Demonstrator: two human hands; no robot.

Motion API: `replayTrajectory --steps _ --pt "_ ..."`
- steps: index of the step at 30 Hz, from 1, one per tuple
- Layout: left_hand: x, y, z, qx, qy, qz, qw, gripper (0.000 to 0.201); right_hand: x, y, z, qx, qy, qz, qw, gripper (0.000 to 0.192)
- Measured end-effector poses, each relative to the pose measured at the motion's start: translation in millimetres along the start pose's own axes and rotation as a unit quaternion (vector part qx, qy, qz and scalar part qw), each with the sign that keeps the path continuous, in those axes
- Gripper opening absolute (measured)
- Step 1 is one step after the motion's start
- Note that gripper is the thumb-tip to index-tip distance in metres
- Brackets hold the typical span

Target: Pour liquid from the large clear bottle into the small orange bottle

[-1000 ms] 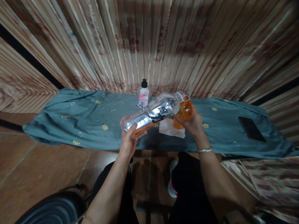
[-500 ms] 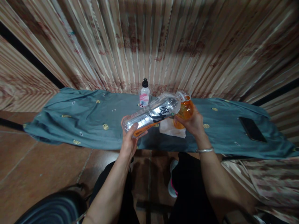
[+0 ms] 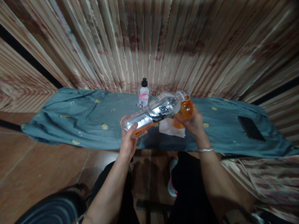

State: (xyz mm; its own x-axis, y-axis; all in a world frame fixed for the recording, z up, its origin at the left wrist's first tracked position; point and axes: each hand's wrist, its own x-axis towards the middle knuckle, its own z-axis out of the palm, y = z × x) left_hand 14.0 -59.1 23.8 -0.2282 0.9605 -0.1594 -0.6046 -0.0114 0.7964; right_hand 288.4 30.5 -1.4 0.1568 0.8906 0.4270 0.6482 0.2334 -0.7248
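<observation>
My left hand (image 3: 131, 134) is closed around the lower end of a clear plastic bottle (image 3: 153, 113) with a silver and orange label. The bottle lies nearly level, its neck pointing right and slightly up. In my right hand (image 3: 193, 120) is an orange see-through bottle (image 3: 185, 109), gripped around its body. The clear bottle's mouth meets the orange bottle's opening; whether liquid passes between them I cannot tell. A white tissue (image 3: 171, 130) lies on the cloth below, partly covered by the orange bottle.
A small clear bottle (image 3: 144, 95) with a black cap and pink label stands behind the clear bottle. On the right, a black phone (image 3: 251, 128) lies on the green cloth (image 3: 86, 124) covering the narrow table. Pleated curtains (image 3: 149, 40) hang behind. A dark round seat (image 3: 51, 210) is at lower left.
Both hands and both held bottles keep nearly the same position. The whole view has shifted only very slightly.
</observation>
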Motion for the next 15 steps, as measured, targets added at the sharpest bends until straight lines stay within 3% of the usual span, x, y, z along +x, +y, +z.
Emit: replayTrajectory --steps 15 --pt "-1.2 0.6 0.0 -0.013 0.022 0.006 1.000 0.077 -0.1 -3.4 1.4 0.007 -0.005 -0.004 1.000 0.088"
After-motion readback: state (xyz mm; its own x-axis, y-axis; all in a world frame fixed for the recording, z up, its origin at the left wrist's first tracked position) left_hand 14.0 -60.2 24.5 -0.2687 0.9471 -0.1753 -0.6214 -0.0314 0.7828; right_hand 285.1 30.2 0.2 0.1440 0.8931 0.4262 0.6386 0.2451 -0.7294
